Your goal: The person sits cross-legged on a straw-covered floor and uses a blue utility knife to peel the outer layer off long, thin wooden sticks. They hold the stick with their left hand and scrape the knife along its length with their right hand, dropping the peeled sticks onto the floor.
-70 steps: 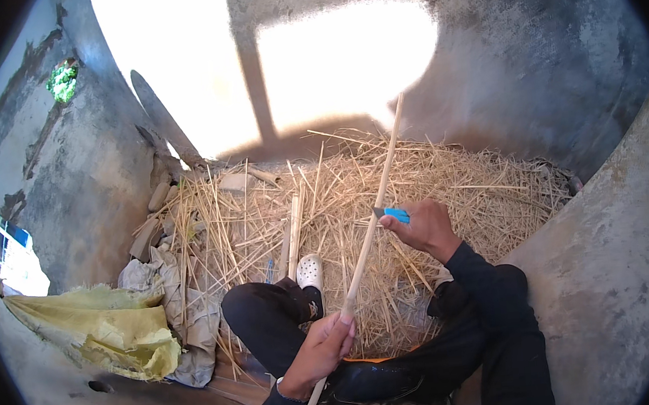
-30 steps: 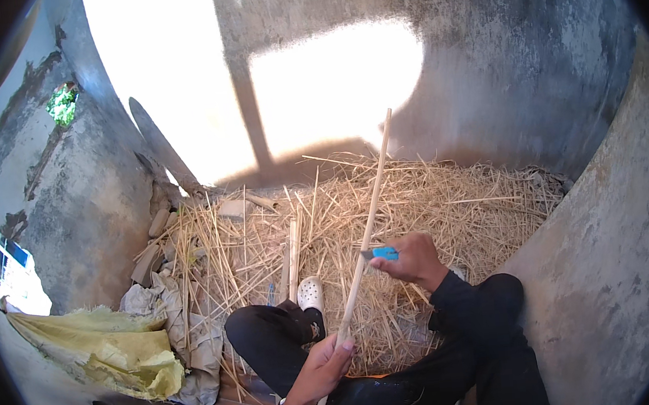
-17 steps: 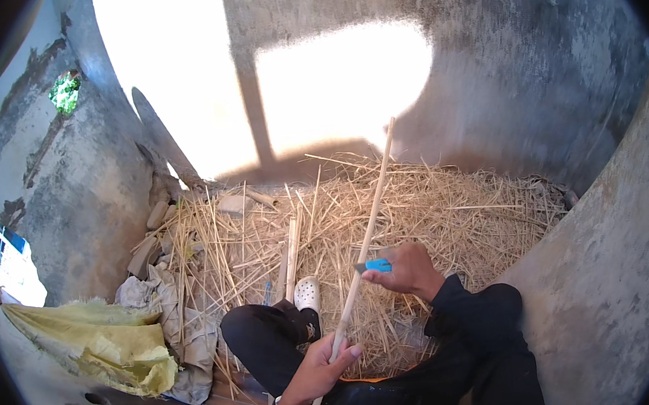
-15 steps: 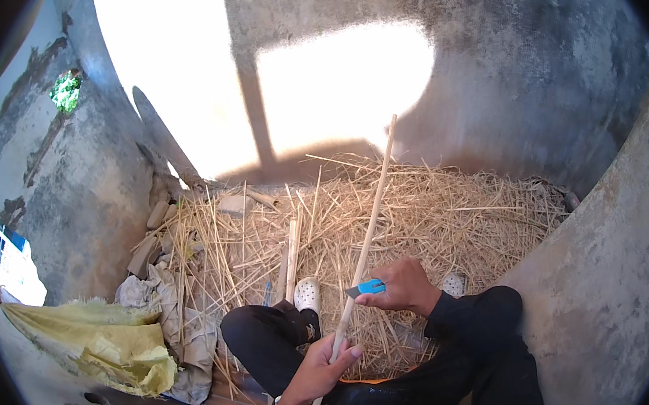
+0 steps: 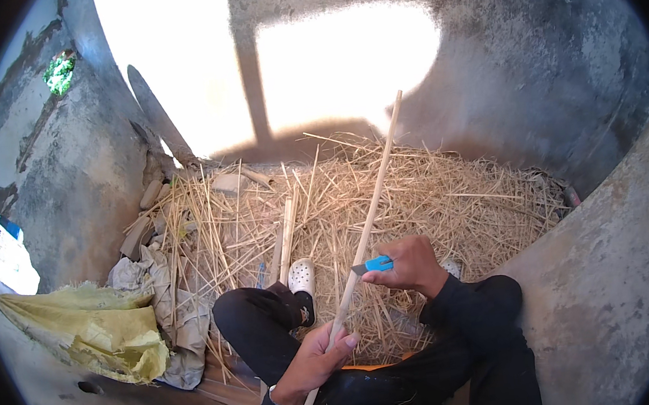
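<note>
A long pale wooden stick (image 5: 376, 198) slants up and away from my lap toward the far wall. My left hand (image 5: 319, 361) is wrapped round its lower part, thumb pressed along it. Farther up the stick, my right hand (image 5: 413, 266) grips a blue-handled utility knife (image 5: 378, 264). The knife's dark blade reaches left to the stick and appears to touch it. Most of the handle is hidden in my right fist. The stick's lower end runs out past the bottom edge of the view.
Shavings and split strips (image 5: 447, 192) cover the floor ahead. A yellow sack (image 5: 96, 330) and a greyish cloth (image 5: 190, 345) lie at the left. Bricks (image 5: 151, 193) sit by the left wall. My white clog (image 5: 301, 275) rests near two upright slats (image 5: 288, 240). Concrete walls (image 5: 594, 287) close in around me.
The knife and my right hand have shifted slightly up and right along the stick. My left hand still grips the stick, a little farther left. The whole view has tilted slightly.
</note>
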`<state>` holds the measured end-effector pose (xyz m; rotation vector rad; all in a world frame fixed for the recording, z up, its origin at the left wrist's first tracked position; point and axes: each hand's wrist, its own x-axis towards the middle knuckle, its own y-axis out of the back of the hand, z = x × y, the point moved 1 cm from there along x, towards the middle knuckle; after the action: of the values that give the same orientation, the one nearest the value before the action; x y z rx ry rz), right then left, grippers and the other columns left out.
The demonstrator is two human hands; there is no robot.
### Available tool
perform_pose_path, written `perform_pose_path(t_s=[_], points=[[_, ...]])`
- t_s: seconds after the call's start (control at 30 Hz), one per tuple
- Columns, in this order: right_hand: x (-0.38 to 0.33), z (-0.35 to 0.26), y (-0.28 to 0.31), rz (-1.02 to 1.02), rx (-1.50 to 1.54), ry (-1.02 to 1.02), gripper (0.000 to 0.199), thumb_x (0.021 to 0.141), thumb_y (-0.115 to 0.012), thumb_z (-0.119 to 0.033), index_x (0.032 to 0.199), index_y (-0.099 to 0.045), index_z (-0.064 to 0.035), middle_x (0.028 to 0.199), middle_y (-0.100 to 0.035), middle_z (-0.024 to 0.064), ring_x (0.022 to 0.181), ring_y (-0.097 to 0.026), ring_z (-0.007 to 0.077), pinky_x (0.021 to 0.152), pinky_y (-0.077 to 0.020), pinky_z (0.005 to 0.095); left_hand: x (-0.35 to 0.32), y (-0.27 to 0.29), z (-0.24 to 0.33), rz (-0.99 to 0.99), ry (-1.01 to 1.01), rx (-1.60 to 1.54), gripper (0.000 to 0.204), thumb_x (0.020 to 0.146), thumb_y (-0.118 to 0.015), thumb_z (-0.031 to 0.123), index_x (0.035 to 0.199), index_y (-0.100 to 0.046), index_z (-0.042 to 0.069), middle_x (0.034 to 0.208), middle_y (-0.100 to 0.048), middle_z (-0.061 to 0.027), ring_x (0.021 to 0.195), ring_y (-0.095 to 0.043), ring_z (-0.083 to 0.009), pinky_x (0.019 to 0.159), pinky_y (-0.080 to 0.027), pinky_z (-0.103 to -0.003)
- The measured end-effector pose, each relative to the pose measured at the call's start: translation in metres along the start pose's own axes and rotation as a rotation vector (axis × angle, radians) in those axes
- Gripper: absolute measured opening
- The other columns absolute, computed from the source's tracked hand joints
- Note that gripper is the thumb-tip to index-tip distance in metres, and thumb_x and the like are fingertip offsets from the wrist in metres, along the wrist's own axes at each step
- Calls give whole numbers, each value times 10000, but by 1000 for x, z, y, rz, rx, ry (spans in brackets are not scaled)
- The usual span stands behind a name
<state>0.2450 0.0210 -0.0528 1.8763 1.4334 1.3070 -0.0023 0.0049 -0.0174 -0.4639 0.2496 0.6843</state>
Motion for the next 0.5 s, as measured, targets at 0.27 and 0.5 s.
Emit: perform_pose_path(t_s=[0.27, 0.5], points=[[30, 71, 43, 200, -3, -334, 744, 820, -409, -797, 559, -576, -120, 435, -469, 38, 413, -538, 224, 428, -409, 391, -14, -15, -2, -79, -51, 209, 292, 963, -599, 173, 780, -375, 130, 712, -351, 86, 643, -305, -13, 552, -302, -193], [-6, -13, 1, -24, -31, -36, 726, 758, -506, -791, 568, -579, -94, 484, -527, 105, 463, -573, 307, 466, -436, 417, -6, -4, 8, 52, -128, 344, 307, 953, -617, 210, 772, -386, 122, 711, -366, 65, 656, -329, -20, 557, -315, -199]])
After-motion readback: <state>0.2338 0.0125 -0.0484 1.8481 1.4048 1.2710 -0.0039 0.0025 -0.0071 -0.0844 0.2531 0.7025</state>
